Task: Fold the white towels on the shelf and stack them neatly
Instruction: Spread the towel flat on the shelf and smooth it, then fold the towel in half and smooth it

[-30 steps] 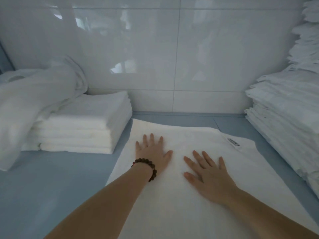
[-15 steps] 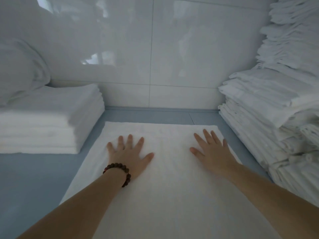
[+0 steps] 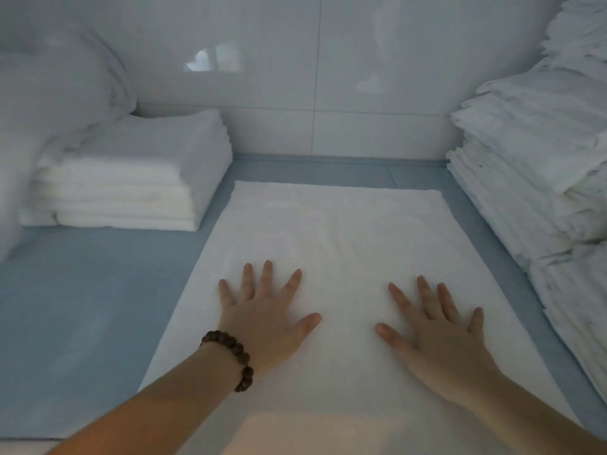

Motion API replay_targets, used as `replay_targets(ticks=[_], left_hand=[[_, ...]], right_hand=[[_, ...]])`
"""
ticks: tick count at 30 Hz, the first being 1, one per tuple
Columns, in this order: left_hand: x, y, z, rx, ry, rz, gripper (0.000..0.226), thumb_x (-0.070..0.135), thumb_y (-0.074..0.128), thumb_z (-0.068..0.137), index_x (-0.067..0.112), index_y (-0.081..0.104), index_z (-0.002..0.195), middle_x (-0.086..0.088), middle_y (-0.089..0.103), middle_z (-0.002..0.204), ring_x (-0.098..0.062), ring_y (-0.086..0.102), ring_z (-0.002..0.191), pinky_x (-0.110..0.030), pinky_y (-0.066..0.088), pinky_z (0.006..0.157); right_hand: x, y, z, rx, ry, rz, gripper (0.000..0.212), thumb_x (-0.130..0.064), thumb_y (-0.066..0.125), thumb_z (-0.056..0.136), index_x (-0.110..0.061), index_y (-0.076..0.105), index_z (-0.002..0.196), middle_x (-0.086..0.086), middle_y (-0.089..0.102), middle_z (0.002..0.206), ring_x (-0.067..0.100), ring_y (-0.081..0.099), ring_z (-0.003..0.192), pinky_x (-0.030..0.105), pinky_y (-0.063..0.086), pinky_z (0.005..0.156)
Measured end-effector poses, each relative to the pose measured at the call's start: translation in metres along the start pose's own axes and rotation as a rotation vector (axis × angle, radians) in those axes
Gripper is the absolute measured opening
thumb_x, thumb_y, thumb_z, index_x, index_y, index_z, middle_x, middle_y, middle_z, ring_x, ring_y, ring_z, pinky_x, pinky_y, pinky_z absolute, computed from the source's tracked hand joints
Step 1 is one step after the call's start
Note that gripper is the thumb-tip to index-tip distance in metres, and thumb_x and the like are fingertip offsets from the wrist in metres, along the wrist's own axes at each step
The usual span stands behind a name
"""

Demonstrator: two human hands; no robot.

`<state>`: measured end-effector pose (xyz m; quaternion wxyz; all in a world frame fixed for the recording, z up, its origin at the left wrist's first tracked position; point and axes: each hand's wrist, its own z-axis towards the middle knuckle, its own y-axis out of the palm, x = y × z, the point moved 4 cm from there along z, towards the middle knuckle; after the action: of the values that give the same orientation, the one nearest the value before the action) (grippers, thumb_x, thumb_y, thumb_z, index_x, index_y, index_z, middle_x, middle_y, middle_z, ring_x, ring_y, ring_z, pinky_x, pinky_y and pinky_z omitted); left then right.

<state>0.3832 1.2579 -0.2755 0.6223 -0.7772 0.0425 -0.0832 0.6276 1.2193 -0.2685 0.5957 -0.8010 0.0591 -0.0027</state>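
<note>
Smoothing the spread towel flat looks to be the step in hand, ahead of its next fold. At the far left a loose heap of white linen (image 3: 49, 110) slumps against the tiled wall (image 3: 295, 77), beside the folded stack (image 3: 131, 178). That stack sits squared on the blue shelf (image 3: 82, 307) and is, I judge, where this piece should end up.

The left hand (image 3: 262, 323), with a bead bracelet (image 3: 233, 359) at the wrist, lies palm down with its fingers straight and splayed. It presses the cloth and grips nothing. The towel (image 3: 335, 231) lies in the middle of the shelf, between the folded stack and the pile on the right. Its far edge is straight and stops short of the wall, and its near end runs out of view under the forearms. The right hand (image 3: 437, 336) lies the same way, flat and spread, pressing and holding nothing.

To do this well, both palms should sweep outward from the centre with even pressure, so that creases go to the edges and do not bunch. The far corners should be square before any lifting, because a skewed base will show in the stack.

On the right the tall pile of rougher towels (image 3: 532, 178) stands near the towel's edge, with a strip of shelf between them. The right hand's sweep should stop short of that pile so it does not disturb it.
</note>
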Motion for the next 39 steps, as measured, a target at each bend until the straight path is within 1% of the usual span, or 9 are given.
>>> replay_targets(ticks=[6, 22, 25, 28, 31, 33, 35, 37, 39], left_hand=[[-0.004, 0.012, 0.009, 0.122, 0.015, 0.032, 0.081, 0.083, -0.004, 0.072, 0.046, -0.02, 0.142, -0.002, -0.017, 0.157, -0.032, -0.02, 0.142, -0.065, -0.006, 0.108], [-0.004, -0.02, 0.12, 0.093, -0.05, 0.07, 0.083, 0.083, -0.002, 0.073, 0.043, -0.01, 0.145, -0.002, -0.012, 0.158, -0.033, -0.013, 0.143, -0.067, -0.004, 0.107], [0.0, -0.034, 0.101, 0.132, -0.076, 0.068, 0.077, 0.075, -0.001, 0.081, 0.037, -0.008, 0.148, -0.003, -0.012, 0.158, -0.031, -0.015, 0.143, -0.064, -0.004, 0.11], [0.007, -0.043, 0.048, 0.135, -0.004, -0.015, 0.07, 0.069, 0.003, 0.087, 0.036, -0.004, 0.149, -0.001, -0.01, 0.158, -0.029, -0.013, 0.144, -0.057, -0.004, 0.114], [0.018, -0.039, -0.023, 0.082, 0.089, -0.061, 0.064, 0.063, 0.006, 0.091, 0.035, 0.001, 0.149, 0.001, -0.008, 0.159, -0.026, -0.01, 0.145, -0.051, -0.001, 0.117], [0.029, -0.027, -0.063, 0.046, 0.124, -0.057, 0.064, 0.062, 0.004, 0.091, 0.037, -0.003, 0.149, 0.003, -0.009, 0.158, -0.024, -0.012, 0.145, -0.049, -0.002, 0.117], [0.04, -0.008, -0.088, -0.009, 0.142, -0.035, 0.069, 0.067, -0.002, 0.085, 0.038, -0.009, 0.147, 0.004, -0.013, 0.158, -0.025, -0.016, 0.144, -0.051, -0.004, 0.116], [0.043, 0.014, -0.096, -0.05, 0.137, -0.02, 0.072, 0.069, -0.002, 0.083, 0.038, -0.014, 0.146, 0.002, -0.019, 0.157, -0.029, -0.02, 0.143, -0.057, -0.006, 0.113], [0.041, 0.027, -0.097, -0.023, 0.127, 0.002, 0.073, 0.072, 0.0, 0.082, 0.039, -0.02, 0.144, 0.002, -0.026, 0.155, -0.03, -0.025, 0.141, -0.061, -0.01, 0.11]], right_hand=[[0.0, 0.009, 0.013, 0.094, -0.022, -0.046, 0.075, -0.081, -0.003, 0.072, -0.052, -0.021, 0.139, -0.004, -0.023, 0.155, 0.025, -0.02, 0.143, 0.064, -0.006, 0.11], [0.009, -0.033, 0.129, 0.131, -0.025, -0.049, 0.074, -0.081, 0.003, 0.077, -0.049, -0.01, 0.143, -0.005, -0.015, 0.158, 0.025, -0.013, 0.145, 0.066, -0.002, 0.109], [0.006, -0.037, 0.109, 0.173, 0.01, -0.004, 0.071, -0.077, 0.007, 0.082, -0.047, -0.012, 0.144, -0.003, -0.017, 0.157, 0.026, -0.016, 0.144, 0.065, -0.003, 0.11], [0.002, -0.036, 0.059, 0.177, -0.025, 0.059, 0.07, -0.078, 0.006, 0.081, -0.05, -0.017, 0.141, -0.006, -0.023, 0.155, 0.023, -0.022, 0.143, 0.062, -0.007, 0.112], [-0.006, -0.028, -0.004, 0.147, -0.094, 0.087, 0.068, -0.079, 0.0, 0.077, -0.055, -0.019, 0.138, -0.011, -0.03, 0.151, 0.019, -0.028, 0.14, 0.058, -0.01, 0.113], [-0.015, -0.017, -0.044, 0.119, -0.145, 0.056, 0.068, -0.08, -0.008, 0.073, -0.057, -0.022, 0.135, -0.014, -0.034, 0.147, 0.018, -0.03, 0.139, 0.057, -0.011, 0.113], [-0.022, -0.002, -0.072, 0.083, -0.174, 0.025, 0.066, -0.078, -0.008, 0.074, -0.057, -0.023, 0.135, -0.015, -0.034, 0.148, 0.017, -0.031, 0.138, 0.057, -0.011, 0.113], [-0.024, 0.015, -0.083, 0.023, -0.162, -0.003, 0.065, -0.074, -0.001, 0.079, -0.054, -0.02, 0.138, -0.012, -0.031, 0.15, 0.018, -0.029, 0.14, 0.06, -0.01, 0.112], [-0.023, 0.029, -0.084, 0.004, -0.145, -0.044, 0.066, -0.072, 0.001, 0.081, -0.05, -0.019, 0.14, -0.009, -0.03, 0.152, 0.02, -0.028, 0.14, 0.063, -0.008, 0.11]])
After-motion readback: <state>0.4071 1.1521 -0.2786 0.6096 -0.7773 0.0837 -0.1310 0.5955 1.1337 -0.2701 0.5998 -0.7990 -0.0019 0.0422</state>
